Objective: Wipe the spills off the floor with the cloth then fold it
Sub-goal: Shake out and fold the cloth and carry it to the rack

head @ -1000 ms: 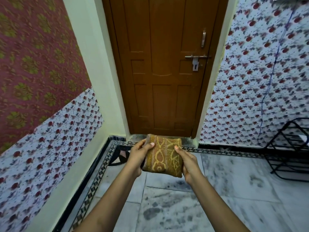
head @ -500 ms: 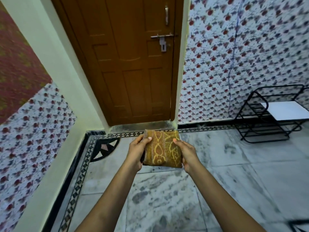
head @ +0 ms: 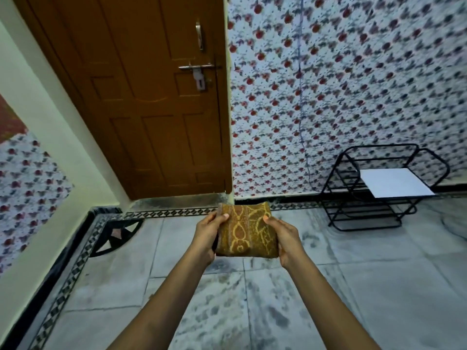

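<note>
You are holding one cloth [head: 246,229], and it is the only one in view. It is a brown towel with a yellow pattern, folded into a thick, nearly square pad. It is hanging in the air at the centre of the view, above the floor [head: 379,286] and clear of it. Its long axis is running roughly from 6 o'clock to 12 o'clock, leaning a little toward 11, with its patterned face turned up toward you and the yellow bands running along that same line. The top edge is pointing toward the foot of the one brown door [head: 151,97] at 12 o'clock.

You are using two hands, one on each side of the pad. Your left hand [head: 206,238] is gripping the cloth's 9 o'clock edge, its thumb lying across the upper face near the top corner and its fingers tucked underneath, out of sight. Your right hand [head: 284,238] is gripping the 3 o'clock edge the same way, thumb on top and fingers curled under. Both hands are closed on the cloth, pinching it between thumb and fingers. Both forearms are reaching up from 6 o'clock, bare and nearly straight, converging toward the cloth.

At about 2 o'clock one black wire rack [head: 366,198] is standing on the floor against the flowered wall [head: 353,84], with one white sheet [head: 394,183] lying on it. Dark smudges are showing on the grey marble tiles at 6 o'clock.
</note>
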The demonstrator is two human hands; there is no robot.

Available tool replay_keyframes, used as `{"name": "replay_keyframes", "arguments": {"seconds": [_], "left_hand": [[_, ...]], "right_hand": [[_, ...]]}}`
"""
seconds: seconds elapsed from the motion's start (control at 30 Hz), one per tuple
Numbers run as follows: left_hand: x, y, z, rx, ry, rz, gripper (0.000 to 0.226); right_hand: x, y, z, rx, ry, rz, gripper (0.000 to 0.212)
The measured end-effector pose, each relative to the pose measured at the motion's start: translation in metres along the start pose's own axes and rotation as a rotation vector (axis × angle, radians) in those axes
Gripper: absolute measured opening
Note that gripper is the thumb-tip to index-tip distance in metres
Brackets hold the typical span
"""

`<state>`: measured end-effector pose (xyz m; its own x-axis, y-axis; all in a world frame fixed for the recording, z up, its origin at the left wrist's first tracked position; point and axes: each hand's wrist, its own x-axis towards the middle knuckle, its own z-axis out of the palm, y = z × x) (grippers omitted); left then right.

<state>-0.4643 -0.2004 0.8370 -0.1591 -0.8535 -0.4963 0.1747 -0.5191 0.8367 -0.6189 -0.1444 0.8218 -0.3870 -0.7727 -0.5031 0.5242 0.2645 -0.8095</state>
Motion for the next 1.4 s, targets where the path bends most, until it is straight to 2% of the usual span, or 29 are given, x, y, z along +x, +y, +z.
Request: {"name": "replay_keyframes", "arguments": {"seconds": [0.23, 0.4, 0.6, 1.03, 1.2, 1.4], "left_hand": [[0.034, -0.006, 0.093, 0.024, -0.029, -0.012, 0.008], [0.076, -0.007, 0.164, 0.059, -0.080, -0.028, 0.010], [0.135, -0.006, 0.273, 0.092, -0.127, -0.064, 0.023], [0.244, -0.008, 0.518, 0.117, -0.215, -0.072, 0.034], [0.272, -0.025, 0.612, 0.133, -0.234, -0.063, 0.029], [0.291, -0.064, 0.728, 0.135, -0.157, -0.121, 0.030]], "right_hand": [[0.044, -0.053, -0.064, 0.062, 0.017, -0.026, 0.029], [0.095, -0.092, -0.108, 0.085, 0.061, -0.025, 0.041], [0.164, -0.160, -0.168, 0.070, 0.120, -0.036, 0.038], [0.296, -0.318, -0.309, 0.014, 0.296, -0.104, 0.039], [0.345, -0.364, -0.379, 0.040, 0.281, -0.133, 0.030], [0.397, -0.419, -0.480, 0.002, 0.236, -0.102, 0.018]]}}
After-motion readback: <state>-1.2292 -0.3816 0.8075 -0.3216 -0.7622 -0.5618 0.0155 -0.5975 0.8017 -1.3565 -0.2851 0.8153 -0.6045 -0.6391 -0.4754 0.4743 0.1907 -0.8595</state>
